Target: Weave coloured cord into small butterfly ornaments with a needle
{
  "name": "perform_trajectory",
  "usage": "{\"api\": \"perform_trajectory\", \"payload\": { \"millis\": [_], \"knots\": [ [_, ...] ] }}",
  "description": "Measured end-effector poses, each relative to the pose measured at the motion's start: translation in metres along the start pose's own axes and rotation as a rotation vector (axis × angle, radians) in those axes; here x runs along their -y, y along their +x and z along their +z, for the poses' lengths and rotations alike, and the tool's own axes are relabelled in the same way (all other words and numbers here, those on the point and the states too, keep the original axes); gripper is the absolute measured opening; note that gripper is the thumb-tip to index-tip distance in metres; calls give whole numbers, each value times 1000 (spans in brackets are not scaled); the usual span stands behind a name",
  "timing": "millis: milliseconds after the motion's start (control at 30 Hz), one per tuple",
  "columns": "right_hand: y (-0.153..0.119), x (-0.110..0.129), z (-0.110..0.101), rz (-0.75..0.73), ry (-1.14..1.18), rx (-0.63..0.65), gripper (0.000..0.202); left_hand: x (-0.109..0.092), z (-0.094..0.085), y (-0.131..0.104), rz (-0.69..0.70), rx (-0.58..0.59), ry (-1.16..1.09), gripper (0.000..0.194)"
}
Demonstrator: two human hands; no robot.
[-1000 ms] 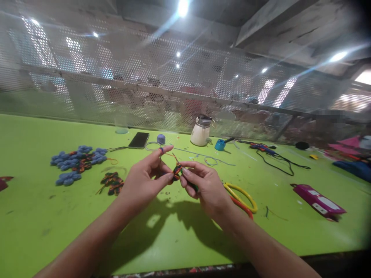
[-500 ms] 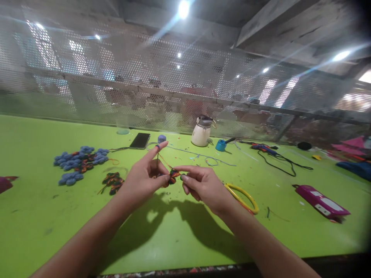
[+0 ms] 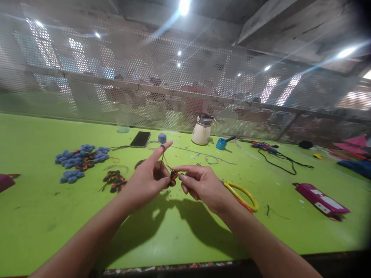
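Observation:
Near the middle of the view, my left hand point(image 3: 149, 175) pinches a small dark, orange-streaked yarn piece point(image 3: 173, 178) between thumb and fingers. Its index finger points up with yarn point(image 3: 163, 156) looped round it, running down to the piece. My right hand point(image 3: 201, 183) is closed at the right side of the piece, thumb and fingers round a small dark tip, perhaps a hook; most of it is hidden. Several blue yarn flowers point(image 3: 69, 159) lie at the left, and dark-orange yarn flowers point(image 3: 114, 180) lie beside my left hand.
Behind my hands are a phone point(image 3: 140, 139), a purple yarn roll point(image 3: 162, 138), a cream bottle point(image 3: 202, 130) and a blue pot point(image 3: 221, 144). Yellow-handled scissors point(image 3: 242, 195) and a magenta box point(image 3: 321, 200) lie right. A perforated screen point(image 3: 174, 88) stands behind the table.
My left index finger has shifted slightly right, with the looped yarn. The yarn piece has turned a little between my fingers. My right hand has barely moved.

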State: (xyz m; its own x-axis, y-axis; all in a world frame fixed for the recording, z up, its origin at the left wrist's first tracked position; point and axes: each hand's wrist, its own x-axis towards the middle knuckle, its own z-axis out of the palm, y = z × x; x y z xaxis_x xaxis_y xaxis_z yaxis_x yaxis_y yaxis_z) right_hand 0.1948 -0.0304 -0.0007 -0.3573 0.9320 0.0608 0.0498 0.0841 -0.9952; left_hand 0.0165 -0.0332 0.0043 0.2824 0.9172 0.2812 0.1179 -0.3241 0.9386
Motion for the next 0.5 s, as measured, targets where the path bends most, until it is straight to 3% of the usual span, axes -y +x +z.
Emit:
{"api": "perform_trajectory", "payload": {
  "millis": [100, 167, 233, 367, 500],
  "knots": [
    [2, -3, 1, 53, 231, -21, 40, 3, 9, -5, 247, -144, 340, 64],
    [1, -2, 3, 40, 370, -26, 43, 3, 11, -6, 291, -206, 345, 53],
    [0, -1, 5, 12, 424, -44, 42, 2, 10, -4, 190, -205, 158, 56],
    [-1, 1, 6, -65, 344, -68, 36, -3, -2, 2, -94, -93, -289, 72],
    [0, -2, 0, -153, 170, 2, 33, -7, -14, 4, -257, -10, -472, 69]
  ]
}}
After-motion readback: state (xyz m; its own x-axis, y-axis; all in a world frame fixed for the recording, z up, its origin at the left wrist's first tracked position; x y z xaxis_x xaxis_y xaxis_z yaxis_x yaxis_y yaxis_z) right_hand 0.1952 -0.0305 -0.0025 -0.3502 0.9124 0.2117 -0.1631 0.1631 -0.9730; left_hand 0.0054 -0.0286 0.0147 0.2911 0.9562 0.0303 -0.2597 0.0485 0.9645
